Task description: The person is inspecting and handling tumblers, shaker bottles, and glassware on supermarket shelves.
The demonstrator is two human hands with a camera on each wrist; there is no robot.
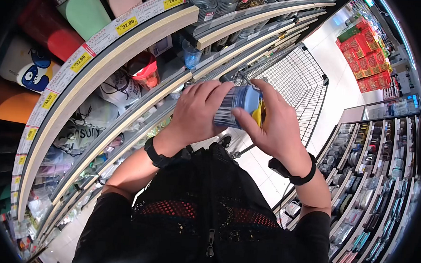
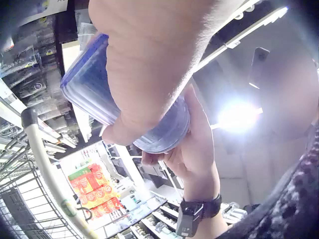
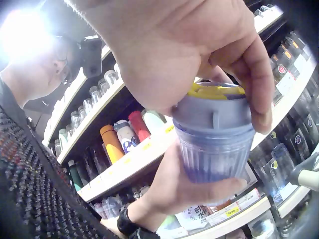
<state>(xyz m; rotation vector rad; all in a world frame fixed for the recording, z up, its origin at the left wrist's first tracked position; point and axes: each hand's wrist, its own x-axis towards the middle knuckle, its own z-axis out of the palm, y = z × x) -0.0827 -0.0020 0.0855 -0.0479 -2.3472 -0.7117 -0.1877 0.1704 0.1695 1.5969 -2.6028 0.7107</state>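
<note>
Left hand: gripping the ribbed, see-through body of a blue cup, curled round it.
Right hand: clamped on the lid, thumb on one side, fingers on the other, with a yellow part showing on top.
Blue cup: held between both hands, in front of a black zipped top and beside the shelves; partly covered by fingers, especially in the left wrist view. Cannot tell whether the lid is fully seated.
Price tags: yellow, fixed along the upper shelf edge; two reading 32.90, another 29.90; finer print beside the figures too small to read.
White flask: printed with a blue cartoon face, standing near orange, red and pale green ones.
Clear bag: on the shelf below, marked in large dark letters, partly legible as "nsun"; the rest unclear.
Red boxes: stacked well apart, beyond the aisle; repeated round emblems on the fronts, wording too small to make out.
Shopping cart: beyond the hands, wire basket partly hidden behind the right hand; cut off at the left wrist view's edge.
Lower shelves: crowded, blurred, labels unreadable.
</note>
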